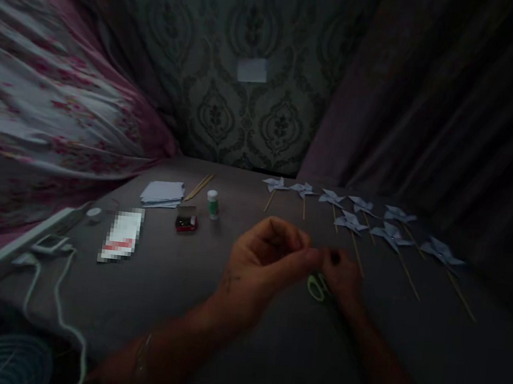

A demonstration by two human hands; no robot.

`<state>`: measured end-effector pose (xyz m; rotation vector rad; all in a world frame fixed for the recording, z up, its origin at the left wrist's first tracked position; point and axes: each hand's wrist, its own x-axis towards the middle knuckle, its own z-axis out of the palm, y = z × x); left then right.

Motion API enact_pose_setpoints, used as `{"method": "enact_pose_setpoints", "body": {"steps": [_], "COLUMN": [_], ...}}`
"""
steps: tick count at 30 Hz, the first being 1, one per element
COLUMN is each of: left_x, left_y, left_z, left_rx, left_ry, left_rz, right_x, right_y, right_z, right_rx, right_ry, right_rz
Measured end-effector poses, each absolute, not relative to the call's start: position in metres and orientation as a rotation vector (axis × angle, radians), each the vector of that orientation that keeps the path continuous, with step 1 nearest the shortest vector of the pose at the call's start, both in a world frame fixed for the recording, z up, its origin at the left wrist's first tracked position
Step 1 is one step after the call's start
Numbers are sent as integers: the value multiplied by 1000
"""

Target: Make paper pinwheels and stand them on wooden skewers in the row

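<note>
Pinwheels [351, 223], eight, near two hands [252, 271]

Dim, murky light — floral fabric [60, 92] at left paler, right-hand curtain [435, 107] near black, fingers [294, 262] soft, one patch [122, 234] pixelated.

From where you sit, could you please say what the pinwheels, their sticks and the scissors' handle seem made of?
Pinwheels: probably matte white paper, given the crisp folds. Sticks: likely wood or bamboo, seemingly unvarnished, tan and slender. Scissors' handle: perhaps plastic, being evenly green; dimness hides its finish.

White pinwheels [351, 223] in rows, green scissors [324, 284], partly hidden
</note>
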<state>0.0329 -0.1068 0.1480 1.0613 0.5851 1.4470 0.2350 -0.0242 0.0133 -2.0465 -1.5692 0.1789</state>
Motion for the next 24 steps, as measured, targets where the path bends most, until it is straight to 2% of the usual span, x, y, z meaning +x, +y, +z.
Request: {"method": "enact_pose_setpoints", "body": {"steps": [6, 15, 17, 24], "left_x": [-20, -176, -209, -270], "left_y": [-50, 7, 19, 41], "left_z": [106, 70, 63, 43], "left_rx": [1005, 1238, 1292, 1462], "left_ry": [1068, 1786, 2020, 2331], "left_rz": [1542, 1682, 1616, 1262], "right_x": [249, 251, 251, 248], "right_y": [-15, -16, -17, -23], "right_z": [-16, -15, -11, 13], "right_rx": [-1994, -1997, -2021, -2119], "right_ry": [-1374, -1254, -1200, -1042], "right_rz": [340, 459, 500, 627]}}
